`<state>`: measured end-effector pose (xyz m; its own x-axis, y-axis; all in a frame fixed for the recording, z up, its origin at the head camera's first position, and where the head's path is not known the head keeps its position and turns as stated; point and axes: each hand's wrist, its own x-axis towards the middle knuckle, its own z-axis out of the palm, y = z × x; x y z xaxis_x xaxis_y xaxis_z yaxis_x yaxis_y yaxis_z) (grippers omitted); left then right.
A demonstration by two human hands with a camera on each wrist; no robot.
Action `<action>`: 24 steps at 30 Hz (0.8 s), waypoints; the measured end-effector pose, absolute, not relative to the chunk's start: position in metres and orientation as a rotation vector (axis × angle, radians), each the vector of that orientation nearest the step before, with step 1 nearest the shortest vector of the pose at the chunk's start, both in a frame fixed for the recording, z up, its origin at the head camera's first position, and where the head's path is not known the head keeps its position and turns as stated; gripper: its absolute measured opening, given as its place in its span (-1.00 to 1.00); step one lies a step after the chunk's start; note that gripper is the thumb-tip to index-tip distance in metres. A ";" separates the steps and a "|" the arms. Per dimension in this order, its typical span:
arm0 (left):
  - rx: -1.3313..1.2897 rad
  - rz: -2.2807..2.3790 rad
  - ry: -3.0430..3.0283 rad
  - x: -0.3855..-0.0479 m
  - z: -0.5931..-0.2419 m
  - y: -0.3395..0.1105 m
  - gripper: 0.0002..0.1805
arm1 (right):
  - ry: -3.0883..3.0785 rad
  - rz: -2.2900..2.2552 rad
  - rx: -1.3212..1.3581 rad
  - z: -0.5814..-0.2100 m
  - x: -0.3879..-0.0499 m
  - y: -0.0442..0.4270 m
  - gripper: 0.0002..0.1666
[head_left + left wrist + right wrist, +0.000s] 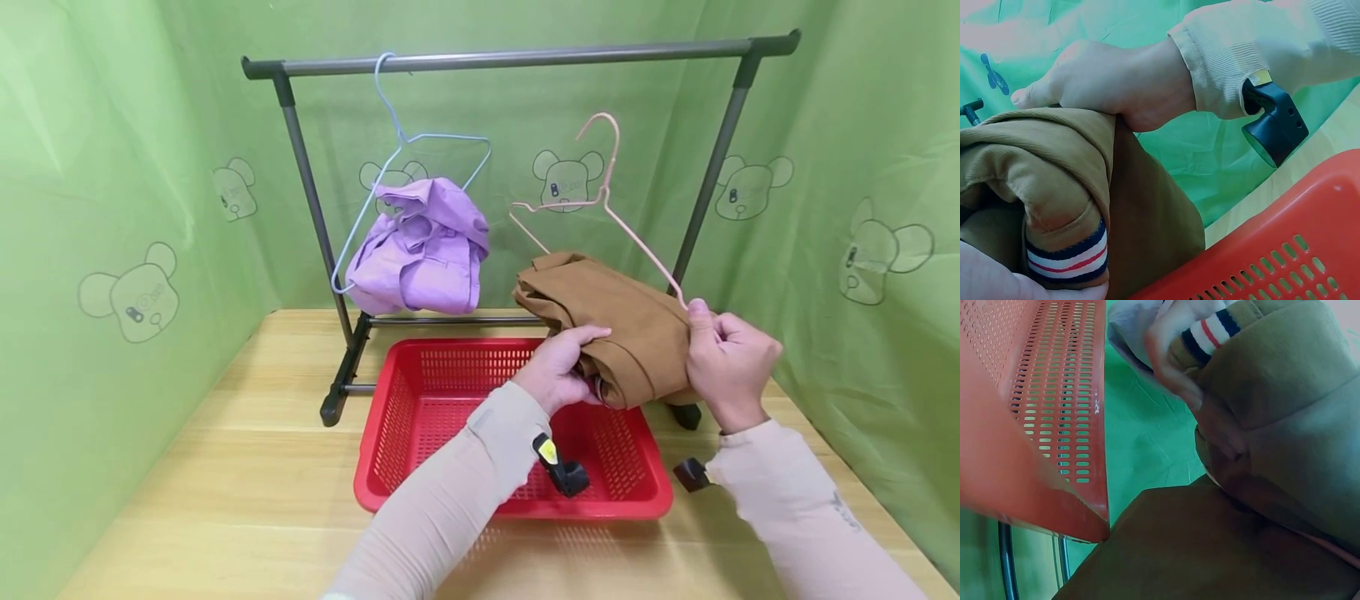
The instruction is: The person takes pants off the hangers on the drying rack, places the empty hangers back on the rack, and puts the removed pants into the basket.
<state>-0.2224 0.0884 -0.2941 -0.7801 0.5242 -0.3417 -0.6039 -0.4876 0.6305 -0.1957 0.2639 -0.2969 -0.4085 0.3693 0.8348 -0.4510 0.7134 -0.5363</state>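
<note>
A brown garment, bunched and folded, is draped over the lower part of a pink hanger whose hook is off the rail. My left hand grips the garment's lower left edge, thumb on top. My right hand pinches cloth and the hanger's right corner, thumb up. In the left wrist view the garment shows a striped navy, white and red band inside a fold. The right wrist view shows the left fingers beside that band, with the garment filling the right side.
Beneath the hands sits a red basket on the wooden table. Behind it stands a rack with a metal rail. A purple garment hangs on a blue hanger at the left. Green curtains surround the table.
</note>
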 end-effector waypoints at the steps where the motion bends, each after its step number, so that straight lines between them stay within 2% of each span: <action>1: -0.133 2.258 1.009 -0.223 -0.294 0.089 -0.84 | -1.781 0.890 0.069 -0.297 -0.196 0.264 -0.35; 14: -0.156 2.331 0.947 -0.223 -0.290 0.093 -0.95 | -1.806 0.924 0.014 -0.296 -0.193 0.263 -0.35; 24: -0.151 2.340 0.835 -0.225 -0.290 0.092 -0.96 | -1.867 0.900 -0.002 -0.294 -0.191 0.268 -0.38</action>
